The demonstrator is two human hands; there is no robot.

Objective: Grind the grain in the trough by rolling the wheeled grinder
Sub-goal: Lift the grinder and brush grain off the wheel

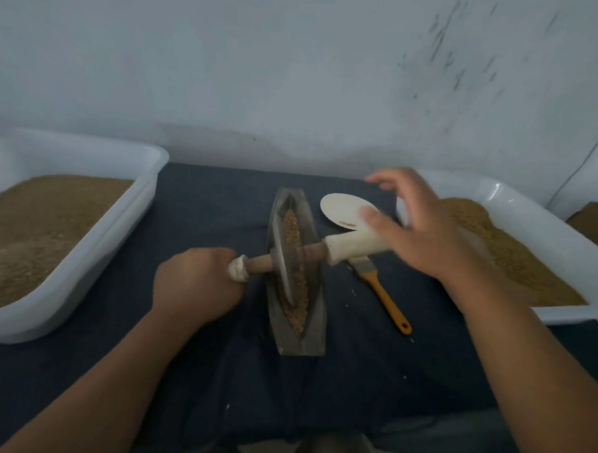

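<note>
Grinder wheel standing in the trough, one hand gripping, one hand open

The trough (315,324) lies mid-tabletop, running from the near edge toward the far edge, with grain (297,312) along its groove. The wheeled grinder (284,270) stands upright in it. The left hand (195,287) grips the cloth-wrapped left handle. The right hand (424,235) is blurred, its fingers (385,177) spread wide over the white right handle. A pale scoop (343,211) and an orange-handled brush (387,302) lie just right of the trough. White trays of grain sit at the left edge (101,248) and the right edge (568,315).
</note>
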